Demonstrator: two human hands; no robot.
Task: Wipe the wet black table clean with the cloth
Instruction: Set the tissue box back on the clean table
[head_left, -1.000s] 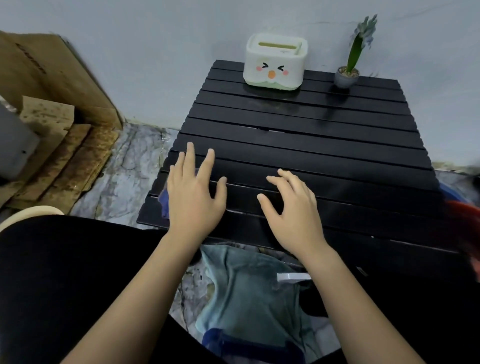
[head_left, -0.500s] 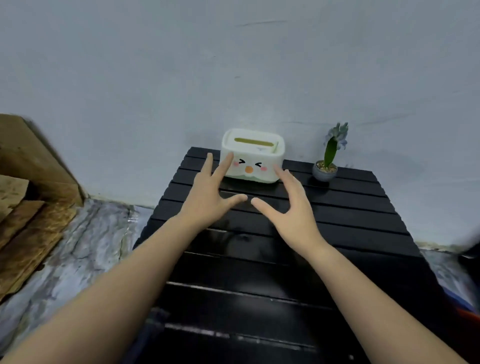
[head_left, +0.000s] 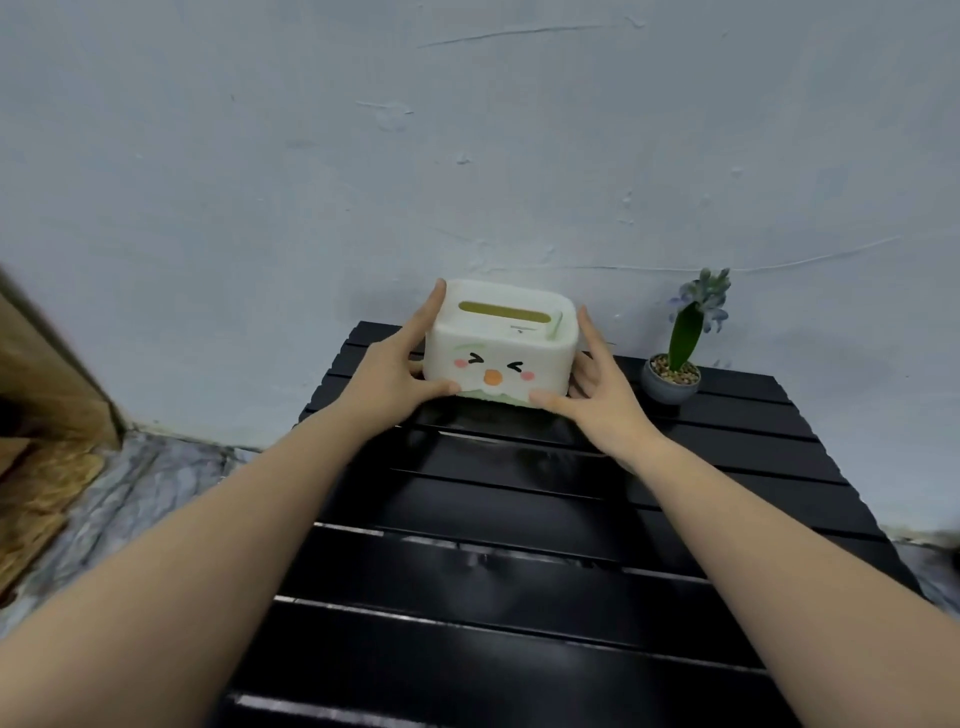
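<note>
The black slatted table (head_left: 519, 613) fills the lower middle of the head view, its slats glistening with wet streaks. At its far edge stands a white tissue box (head_left: 501, 345) with a cartoon face. My left hand (head_left: 392, 371) grips the box's left side and my right hand (head_left: 597, 389) grips its right side, thumbs under the front edge. The box looks slightly lifted or tilted off the slats. The cloth is out of view.
A small grey pot with a green and purple plant (head_left: 675, 369) stands on the table right of the box, close to my right hand. A pale wall rises right behind. Brown cardboard (head_left: 47, 415) leans at the left over a marbled floor (head_left: 130, 499).
Both hands left the near table edge, reached forward across the table and closed on the sides of the tissue box. The view tilted up, so the cloth dropped out of sight.
</note>
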